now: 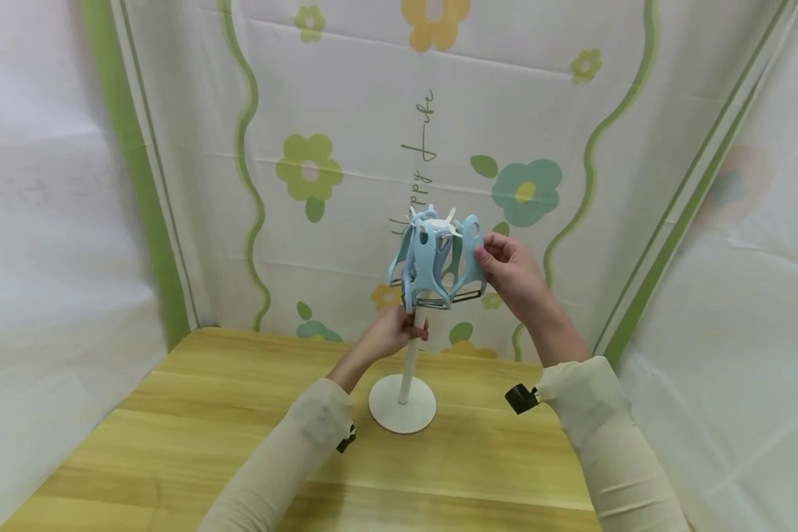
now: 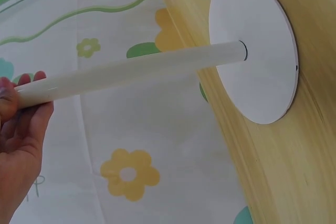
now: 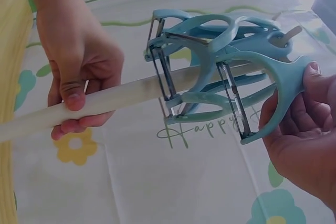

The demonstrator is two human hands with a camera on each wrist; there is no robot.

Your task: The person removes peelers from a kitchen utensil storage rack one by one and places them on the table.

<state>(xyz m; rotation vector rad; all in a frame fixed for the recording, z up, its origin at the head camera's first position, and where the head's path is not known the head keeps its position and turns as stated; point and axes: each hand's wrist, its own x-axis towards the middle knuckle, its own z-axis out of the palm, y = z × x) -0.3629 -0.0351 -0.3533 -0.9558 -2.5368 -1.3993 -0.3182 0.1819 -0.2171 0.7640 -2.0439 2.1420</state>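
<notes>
A white stand point(image 1: 408, 369) with a round base point(image 2: 254, 90) rises from the table, hooks point(image 1: 454, 222) at its top. Several light blue Y-shaped peelers point(image 1: 428, 266) hang from them, metal blades downward; one or two look more purplish blue. My left hand point(image 1: 387, 332) grips the pole just below the peelers, thumb on one side and fingers on the other. At the right of the cluster, my right hand point(image 1: 513, 277) pinches a light blue peeler point(image 3: 287, 77) by its handle between thumb and fingers. That peeler's handle end is close to a hook.
The wooden table point(image 1: 239, 443) lies under the stand. Behind it hangs a white cloth point(image 1: 366, 96) printed with flowers and lettering, with plain white sheets point(image 1: 46, 258) at the sides. A black wrist device point(image 1: 522, 399) sticks out by the right cuff.
</notes>
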